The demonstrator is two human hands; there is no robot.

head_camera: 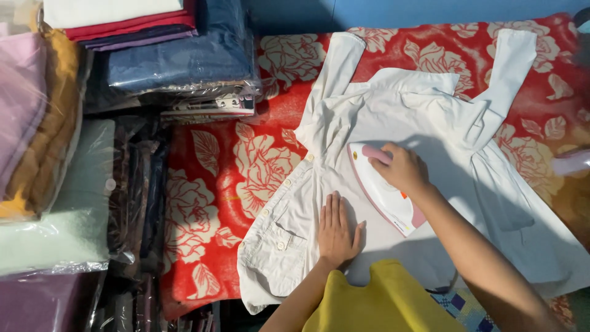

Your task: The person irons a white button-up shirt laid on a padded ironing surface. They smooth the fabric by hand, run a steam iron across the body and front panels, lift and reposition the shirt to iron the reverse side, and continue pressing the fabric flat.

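A white buttoned shirt (pixel 430 117) lies spread flat on a red blanket with cream flower prints (pixel 215 178). My right hand (pixel 401 167) grips the pink handle of a white and pink clothes iron (pixel 384 193), which rests on the shirt's middle with its tip pointing up-left. My left hand (pixel 337 230) lies palm down, fingers together, pressing the shirt flat just left of the iron, near the button placket and a chest pocket.
Stacks of folded cloth in clear plastic bags (pixel 178 61) stand at the top left, with more bagged bundles (pixel 55 197) along the left side. A yellow garment (pixel 381 301) is at the bottom centre. A blue wall (pixel 399 12) runs behind.
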